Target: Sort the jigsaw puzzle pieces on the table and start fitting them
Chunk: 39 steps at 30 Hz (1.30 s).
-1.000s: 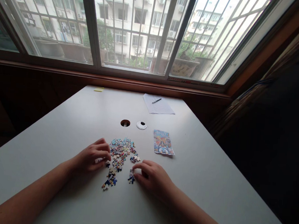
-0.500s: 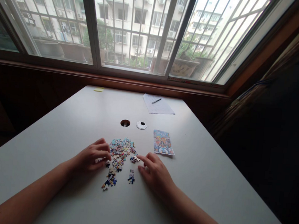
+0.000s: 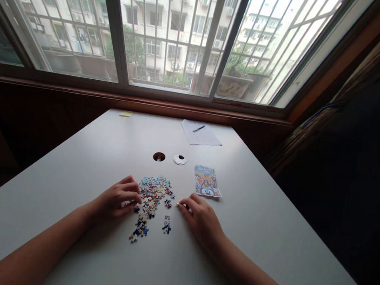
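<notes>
A loose pile of small jigsaw pieces (image 3: 155, 190) lies on the white table, several showing their pale backs. At its left edge rests my left hand (image 3: 121, 197), fingers loosely bent and apart, touching or nearly touching the nearest pieces. Something pale shows between its thumb and fingers, too small to make out. My right hand (image 3: 200, 213), right of the pile, pinches one puzzle piece (image 3: 177, 204) between thumb and forefinger. Just left of it lies a small dark cluster of pieces (image 3: 168, 203). Nearer me are a narrow joined strip of pieces (image 3: 167, 224) and a trail of darker pieces (image 3: 139, 233).
A colourful picture sheet (image 3: 207, 181) lies beyond my right hand. Farther back are a round cable hole (image 3: 159, 156), its metal cover (image 3: 180, 159), papers (image 3: 203, 137) with a pen (image 3: 199, 128), and yellow sticky notes (image 3: 125, 113). A barred window stands behind the table.
My right hand has drawn slightly right, away from the small cluster, with a piece now pinched in its fingertips. The left hand has stayed in place.
</notes>
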Available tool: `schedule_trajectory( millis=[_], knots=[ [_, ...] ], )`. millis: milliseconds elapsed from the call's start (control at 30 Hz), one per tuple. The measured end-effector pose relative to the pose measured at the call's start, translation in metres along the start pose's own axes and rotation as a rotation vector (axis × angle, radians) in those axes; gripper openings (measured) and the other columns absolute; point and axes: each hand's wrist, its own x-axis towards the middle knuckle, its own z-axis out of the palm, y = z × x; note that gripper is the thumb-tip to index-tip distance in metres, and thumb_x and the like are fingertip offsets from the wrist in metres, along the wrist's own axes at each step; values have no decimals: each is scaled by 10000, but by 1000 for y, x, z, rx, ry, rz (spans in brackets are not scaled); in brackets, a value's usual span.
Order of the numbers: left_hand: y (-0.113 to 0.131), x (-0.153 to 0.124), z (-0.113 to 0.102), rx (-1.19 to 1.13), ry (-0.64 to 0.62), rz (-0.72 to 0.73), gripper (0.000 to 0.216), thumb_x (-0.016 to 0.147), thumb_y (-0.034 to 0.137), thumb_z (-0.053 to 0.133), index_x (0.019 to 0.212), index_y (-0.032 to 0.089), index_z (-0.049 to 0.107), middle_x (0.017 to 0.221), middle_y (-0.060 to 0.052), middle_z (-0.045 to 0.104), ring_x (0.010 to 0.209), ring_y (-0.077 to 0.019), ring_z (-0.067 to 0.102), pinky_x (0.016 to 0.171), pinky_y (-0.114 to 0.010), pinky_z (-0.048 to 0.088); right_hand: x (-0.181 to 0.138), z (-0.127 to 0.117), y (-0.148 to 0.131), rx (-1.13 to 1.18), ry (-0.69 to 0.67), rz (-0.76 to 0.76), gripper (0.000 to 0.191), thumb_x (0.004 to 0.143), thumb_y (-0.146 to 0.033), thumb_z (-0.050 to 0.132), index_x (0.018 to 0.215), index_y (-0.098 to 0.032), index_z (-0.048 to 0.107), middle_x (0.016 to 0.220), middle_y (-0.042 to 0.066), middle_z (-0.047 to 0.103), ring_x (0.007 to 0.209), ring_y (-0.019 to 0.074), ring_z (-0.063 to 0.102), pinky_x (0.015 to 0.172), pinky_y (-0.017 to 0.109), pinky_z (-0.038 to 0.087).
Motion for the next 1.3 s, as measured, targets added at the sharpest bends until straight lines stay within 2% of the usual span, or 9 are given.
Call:
schedule_trajectory(
  millis=[200,367,433,1300],
  knots=[
    [1,0,0,-6,-3,-7,155,911,124,563,971,207,679,918,-83,623,891,-213,502,790,-343,441,1,-1,1,32,41,25,111,945,-249,632,935,-242,742,873,35,645,888,209,590,818,331,463],
    [0,0,0,-3,2,1,150,920,142,557,975,205,681,912,-82,625,883,-209,503,786,-340,440,1,1,4,43,74,48,221,968,-197,555,1126,-234,705,977,66,638,961,229,585,865,360,473],
    [-1,0,0,-1,6,11,148,921,145,560,978,206,682,906,-81,625,878,-209,507,787,-341,441,1,2,5,54,83,48,247,972,-168,518,1144,-220,688,1011,77,630,983,234,585,874,366,478],
    [-1,0,0,-10,0,13,130,932,166,565,978,207,680,905,-84,626,879,-212,509,784,-338,443,1,-2,-1,23,55,29,184,839,-76,596,916,-212,691,913,47,610,900,214,567,823,347,463]
  ],
)
